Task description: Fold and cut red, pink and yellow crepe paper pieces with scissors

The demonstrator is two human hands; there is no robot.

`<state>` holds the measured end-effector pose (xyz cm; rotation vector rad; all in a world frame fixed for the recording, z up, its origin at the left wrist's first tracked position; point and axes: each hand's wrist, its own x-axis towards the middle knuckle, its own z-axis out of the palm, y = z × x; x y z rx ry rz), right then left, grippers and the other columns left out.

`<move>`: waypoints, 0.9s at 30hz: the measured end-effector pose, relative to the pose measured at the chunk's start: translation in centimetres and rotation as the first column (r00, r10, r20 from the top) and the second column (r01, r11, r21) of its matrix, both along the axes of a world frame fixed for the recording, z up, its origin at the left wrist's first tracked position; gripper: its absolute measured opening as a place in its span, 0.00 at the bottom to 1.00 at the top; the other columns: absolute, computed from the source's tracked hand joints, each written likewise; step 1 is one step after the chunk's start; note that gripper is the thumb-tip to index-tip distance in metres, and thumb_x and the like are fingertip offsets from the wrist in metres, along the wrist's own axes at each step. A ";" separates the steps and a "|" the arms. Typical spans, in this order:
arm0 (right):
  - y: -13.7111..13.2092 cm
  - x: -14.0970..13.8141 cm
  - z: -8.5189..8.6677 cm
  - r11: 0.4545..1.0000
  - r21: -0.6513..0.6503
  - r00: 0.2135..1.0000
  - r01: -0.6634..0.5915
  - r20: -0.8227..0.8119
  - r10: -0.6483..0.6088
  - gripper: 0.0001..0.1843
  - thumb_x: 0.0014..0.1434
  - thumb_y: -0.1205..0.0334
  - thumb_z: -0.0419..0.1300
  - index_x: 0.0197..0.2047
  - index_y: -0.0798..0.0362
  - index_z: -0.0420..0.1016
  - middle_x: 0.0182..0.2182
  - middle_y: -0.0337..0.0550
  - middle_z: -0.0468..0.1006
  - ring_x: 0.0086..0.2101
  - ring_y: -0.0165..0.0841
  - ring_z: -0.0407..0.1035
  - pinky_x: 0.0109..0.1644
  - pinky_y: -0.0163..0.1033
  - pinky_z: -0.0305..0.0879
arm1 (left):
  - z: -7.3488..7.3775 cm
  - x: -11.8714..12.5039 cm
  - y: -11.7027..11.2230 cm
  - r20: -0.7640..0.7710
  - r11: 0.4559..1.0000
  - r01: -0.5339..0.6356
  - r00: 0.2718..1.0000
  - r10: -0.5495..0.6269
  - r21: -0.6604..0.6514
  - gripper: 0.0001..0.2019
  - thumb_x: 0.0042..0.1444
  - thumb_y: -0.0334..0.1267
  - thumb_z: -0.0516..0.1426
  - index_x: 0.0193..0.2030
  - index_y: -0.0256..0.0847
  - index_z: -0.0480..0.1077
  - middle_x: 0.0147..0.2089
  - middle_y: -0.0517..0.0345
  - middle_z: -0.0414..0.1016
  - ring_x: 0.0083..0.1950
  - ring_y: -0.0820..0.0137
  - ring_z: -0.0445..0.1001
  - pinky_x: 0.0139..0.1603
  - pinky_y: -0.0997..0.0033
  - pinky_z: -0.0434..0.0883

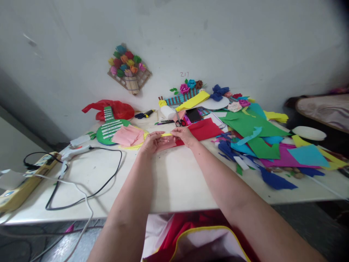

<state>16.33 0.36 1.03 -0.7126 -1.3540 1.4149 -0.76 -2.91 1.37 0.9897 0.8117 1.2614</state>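
Yellow crepe-paper strip (pixel 167 135): held between the two hands, above the near-middle of the table (pixel 177 182); looks narrow, maybe folded or rolled; too small to tell.
Left hand (pixel 154 142): fingertips pinching the strip's left end; palm partly turned up, fingers curled.
Right hand (pixel 183 135): thumb and fingers pinching the other end; back of hand uppermost.
Span between pinches: short, near straight. Judgement: even, light tension suits it; crepe likely stretches or tears under a hard pull. Small finger shifts, one hand steady while the other works, should hold the edge true.
Pink paper (pixel 167 144): piece lying under the hands, beside the red crepe paper (pixel 205 128). Worth lifting the wrists so neither gets dragged or creased.
Scissors (pixel 180 123): just beyond the right hand, handles toward the wearer, blades pointing away; best not brushed with the knuckles.
Green paper guitar (pixel 101 134): left of the hands, pink sheets (pixel 128 136) overlapping its edge.
Glue gun (pixel 76 151): far left; its black cord (pixel 120 165) loops well clear of the left forearm.
Paper scraps (pixel 256 142): many colours, heaped right.
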 end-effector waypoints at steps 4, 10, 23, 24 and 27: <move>0.0 -0.1 -0.1 1.000 -0.009 0.999 0.020 0.026 -0.020 0.12 0.38 0.62 0.67 0.25 0.57 0.70 0.14 0.32 0.70 0.14 0.22 0.62 0.20 0.30 0.61 | 0.2 0.1 -0.1 -0.030 1.000 -0.021 0.999 0.021 0.001 0.10 0.45 0.24 0.52 0.37 0.30 0.67 0.24 0.49 0.75 0.25 0.68 0.76 0.27 0.74 0.73; -0.1 -0.2 -0.2 0.999 0.040 0.998 0.038 0.047 -0.039 0.11 0.38 0.63 0.66 0.26 0.57 0.71 0.16 0.32 0.71 0.15 0.22 0.62 0.21 0.30 0.60 | -0.1 0.3 0.2 -0.023 0.998 -0.056 0.998 0.056 0.006 0.12 0.47 0.26 0.53 0.40 0.28 0.67 0.25 0.47 0.76 0.27 0.66 0.76 0.28 0.73 0.73; 0.2 -1.2 -0.6 0.993 0.045 0.994 0.112 -0.016 -0.112 0.12 0.40 0.62 0.66 0.29 0.56 0.72 0.15 0.32 0.70 0.15 0.23 0.62 0.23 0.31 0.60 | 0.0 0.6 0.9 0.019 0.989 -0.117 0.993 0.119 -0.094 0.25 0.56 0.54 0.48 0.36 0.28 0.68 0.27 0.42 0.76 0.32 0.62 0.77 0.30 0.69 0.74; 0.3 -1.2 -0.7 0.992 0.048 0.993 0.115 -0.013 -0.115 0.12 0.39 0.61 0.66 0.29 0.56 0.72 0.15 0.32 0.69 0.15 0.23 0.62 0.23 0.31 0.60 | 0.0 0.6 0.9 0.010 0.989 -0.120 0.993 0.121 -0.086 0.23 0.57 0.52 0.48 0.36 0.28 0.68 0.27 0.42 0.76 0.33 0.62 0.77 0.32 0.69 0.75; 0.4 -1.2 -0.8 0.993 0.051 0.994 0.110 -0.009 -0.110 0.12 0.39 0.61 0.66 0.29 0.56 0.72 0.15 0.32 0.69 0.15 0.23 0.62 0.23 0.31 0.60 | -0.3 0.6 0.8 -0.027 0.994 -0.103 0.994 0.102 -0.041 0.15 0.56 0.43 0.52 0.33 0.29 0.67 0.26 0.42 0.76 0.32 0.63 0.77 0.32 0.69 0.75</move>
